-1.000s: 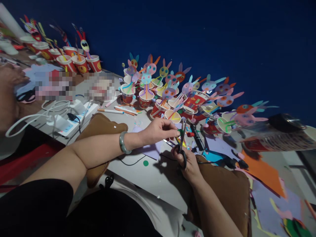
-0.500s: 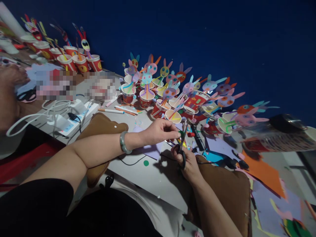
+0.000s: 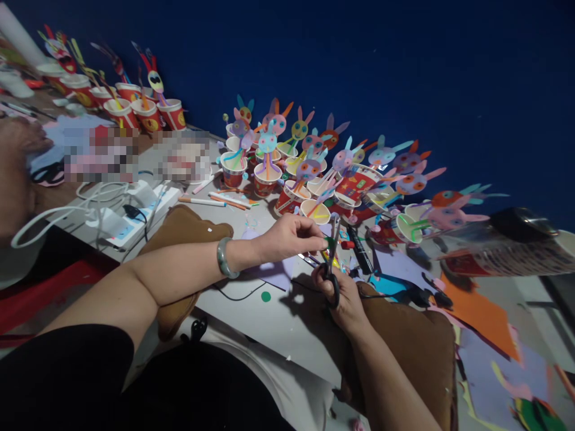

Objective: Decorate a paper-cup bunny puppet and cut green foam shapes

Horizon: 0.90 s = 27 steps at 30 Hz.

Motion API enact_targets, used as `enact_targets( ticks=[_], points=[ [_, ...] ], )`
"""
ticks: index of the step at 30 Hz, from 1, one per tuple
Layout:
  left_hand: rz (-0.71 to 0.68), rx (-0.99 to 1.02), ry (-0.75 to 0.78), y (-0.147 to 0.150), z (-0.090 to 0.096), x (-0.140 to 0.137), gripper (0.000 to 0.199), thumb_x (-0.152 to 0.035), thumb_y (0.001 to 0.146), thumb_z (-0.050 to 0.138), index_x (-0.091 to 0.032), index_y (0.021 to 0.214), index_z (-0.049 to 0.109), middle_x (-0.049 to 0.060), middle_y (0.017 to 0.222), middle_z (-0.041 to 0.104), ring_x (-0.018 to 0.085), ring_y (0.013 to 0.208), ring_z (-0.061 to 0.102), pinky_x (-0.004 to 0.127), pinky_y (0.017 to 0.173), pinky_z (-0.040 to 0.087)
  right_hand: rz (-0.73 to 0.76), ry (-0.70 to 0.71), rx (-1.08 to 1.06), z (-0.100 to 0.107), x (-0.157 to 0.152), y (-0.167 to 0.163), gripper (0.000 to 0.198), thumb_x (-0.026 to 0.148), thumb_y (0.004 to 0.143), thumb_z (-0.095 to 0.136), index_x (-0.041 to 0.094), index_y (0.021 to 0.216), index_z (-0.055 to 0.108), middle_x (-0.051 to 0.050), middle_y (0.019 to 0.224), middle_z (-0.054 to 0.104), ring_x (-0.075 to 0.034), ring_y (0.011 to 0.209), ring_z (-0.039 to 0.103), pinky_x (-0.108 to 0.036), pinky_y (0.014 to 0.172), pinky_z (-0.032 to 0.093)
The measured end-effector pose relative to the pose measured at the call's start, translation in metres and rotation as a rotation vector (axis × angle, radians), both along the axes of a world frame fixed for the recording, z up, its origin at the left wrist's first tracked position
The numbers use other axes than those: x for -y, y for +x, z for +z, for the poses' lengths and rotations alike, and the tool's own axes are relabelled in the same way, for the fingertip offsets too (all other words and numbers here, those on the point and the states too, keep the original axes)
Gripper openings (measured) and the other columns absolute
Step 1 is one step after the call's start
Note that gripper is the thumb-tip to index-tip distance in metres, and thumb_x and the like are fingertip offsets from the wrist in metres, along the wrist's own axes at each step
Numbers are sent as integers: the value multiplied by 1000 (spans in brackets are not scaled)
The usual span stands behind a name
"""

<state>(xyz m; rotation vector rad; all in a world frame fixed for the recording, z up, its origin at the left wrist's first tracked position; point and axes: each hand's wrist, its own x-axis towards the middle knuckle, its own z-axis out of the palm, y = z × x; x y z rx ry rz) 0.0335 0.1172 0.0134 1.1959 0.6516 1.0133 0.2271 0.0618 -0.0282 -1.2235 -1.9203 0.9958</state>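
Note:
My left hand point(image 3: 296, 238) is closed in a pinch on a small piece of green paper point(image 3: 330, 242), mostly hidden by the fingers and the blades. In my right hand point(image 3: 344, 299) is a pair of scissors point(image 3: 331, 278) with black handles, its blades pointing up and away beside the green paper. Whether the blades touch the paper I cannot make out. A green paper circle point(image 3: 266, 297) lies flat on the table below my left hand. Behind it is a sheet of purple paper point(image 3: 276, 278), partly under my left wrist.
Paper cups point(image 3: 268, 181) with rabbit-faced figures crowd the back of the table. A black marker point(image 3: 360, 251) lies right of the scissors. Brown cushions point(image 3: 404, 347) sit under both arms. At left are a power strip point(image 3: 148, 218) with white cables and another person's hand point(image 3: 20, 143).
My two hands, the green paper and the scissors stay almost where they were. At the far left the other person's hand has shifted slightly.

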Motion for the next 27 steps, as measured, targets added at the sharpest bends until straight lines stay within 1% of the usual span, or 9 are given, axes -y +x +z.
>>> enact_targets(
  ticks=[10, 21, 27],
  points=[
    [21, -2, -23, -2, 7, 0, 11, -17, 71, 71, -11, 65, 62, -3, 56, 60, 4, 52, 55, 20, 54, 47, -23, -12, 8, 2, 1, -2, 63, 81, 81, 44, 21, 64, 48, -1, 64, 50, -16, 62, 45, -30, 58, 37],
    [6, -39, 15, -2, 7, -1, 11, -12, 71, 69, -11, 63, 62, -4, 55, 59, 4, 52, 53, 19, 54, 45, -3, -37, 0, 2, 0, -1, 62, 81, 80, 48, 20, 67, 50, -1, 65, 50, -16, 63, 45, -29, 59, 37],
    [1, -79, 23, -4, 9, -1, 12, -16, 72, 69, -12, 63, 62, -3, 57, 60, 4, 53, 53, 20, 55, 45, -7, -19, 20, 3, -1, 2, 63, 82, 79, 48, 20, 65, 50, 0, 64, 50, -16, 63, 45, -29, 60, 36]
  ],
)
